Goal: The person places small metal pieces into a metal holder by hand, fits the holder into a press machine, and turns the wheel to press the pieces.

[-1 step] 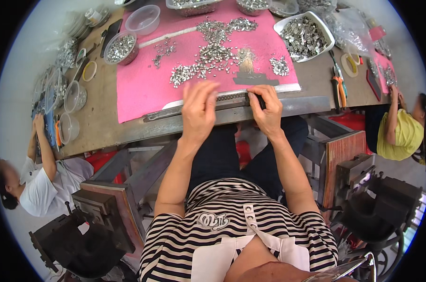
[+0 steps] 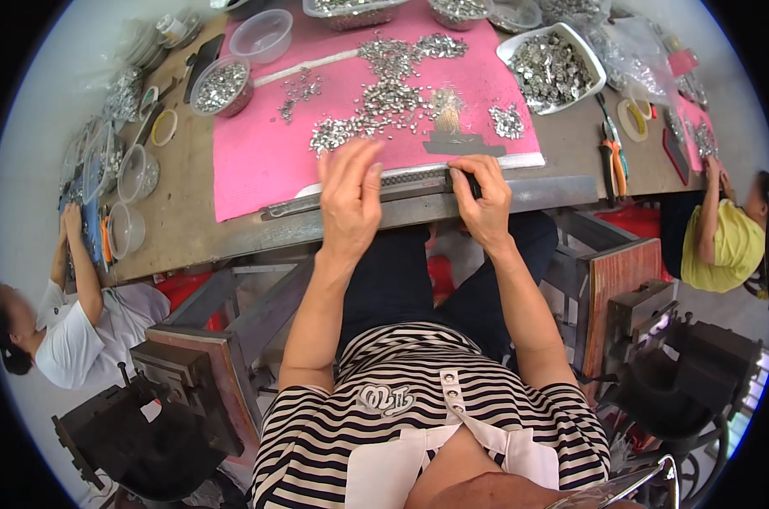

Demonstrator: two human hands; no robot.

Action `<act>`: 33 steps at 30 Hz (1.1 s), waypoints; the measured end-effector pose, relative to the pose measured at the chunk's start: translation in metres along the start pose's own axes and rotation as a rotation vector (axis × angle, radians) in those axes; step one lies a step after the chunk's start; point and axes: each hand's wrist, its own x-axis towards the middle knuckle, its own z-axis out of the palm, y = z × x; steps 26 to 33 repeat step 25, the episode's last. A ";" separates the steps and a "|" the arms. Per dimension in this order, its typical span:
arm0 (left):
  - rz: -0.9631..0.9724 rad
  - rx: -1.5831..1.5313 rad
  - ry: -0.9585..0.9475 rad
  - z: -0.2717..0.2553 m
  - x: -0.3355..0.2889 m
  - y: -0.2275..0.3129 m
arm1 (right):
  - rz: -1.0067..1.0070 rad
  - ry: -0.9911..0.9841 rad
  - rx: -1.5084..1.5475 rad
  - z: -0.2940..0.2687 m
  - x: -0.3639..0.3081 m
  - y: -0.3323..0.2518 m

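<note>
table (image 2: 189,220) under pink mat (image 2: 257,153) | long metal strip (image 2: 410,180) lies left-right along mat's near edge | left hand (image 2: 350,199) flat, fingers spread, pressing its middle | right hand (image 2: 485,199) pinches its right end | loose silver bits (image 2: 384,102) lie beyond

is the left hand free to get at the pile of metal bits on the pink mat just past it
Probably yes. The left hand lies flat at the near edge of the pink mat, fingers pointing at the pile, with nothing between them. It appears to hold nothing, only resting on the long strip.
</note>
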 end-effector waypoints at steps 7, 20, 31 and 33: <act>-0.150 0.531 -0.261 -0.016 -0.005 -0.014 | -0.013 0.004 -0.023 0.001 -0.003 0.001; -0.004 0.063 -0.055 -0.026 0.009 -0.013 | -0.087 -0.089 -0.047 0.009 0.029 -0.009; -0.328 0.291 -0.198 -0.058 0.027 -0.020 | -0.188 -0.363 -0.172 0.040 0.049 -0.009; -0.328 0.291 -0.198 -0.058 0.027 -0.020 | -0.188 -0.363 -0.172 0.040 0.049 -0.009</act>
